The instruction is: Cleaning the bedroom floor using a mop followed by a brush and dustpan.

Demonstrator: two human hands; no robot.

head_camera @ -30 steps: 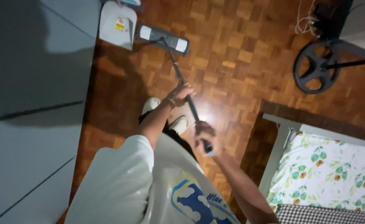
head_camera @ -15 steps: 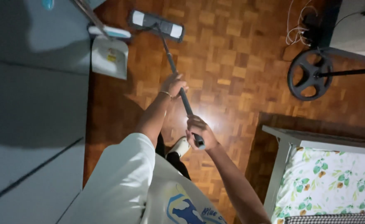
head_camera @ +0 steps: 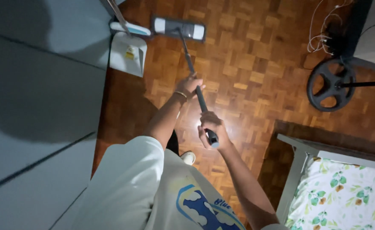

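On parquet floor (head_camera: 255, 64): one flat mop (head_camera: 178, 28) at twelve o'clock, long pole running down to two hands. Left hand (head_camera: 189, 86) clenched round mid-pole, right hand (head_camera: 211, 130) wrapped tight round the grip end at six o'clock. At eleven o'clock, one white dustpan (head_camera: 127, 54), holding nothing visible; at three o'clock, one black round fan base (head_camera: 330, 84); at five o'clock, one leaf-print bed (head_camera: 345, 196).

We count one flat mop (head_camera: 179, 28), gripped by two hands, the left hand (head_camera: 190, 86) and the right hand (head_camera: 212, 128). We also count one white dustpan (head_camera: 128, 53), one round black fan base (head_camera: 331, 84), one bed (head_camera: 345, 191) and one visible shoe (head_camera: 188, 158).
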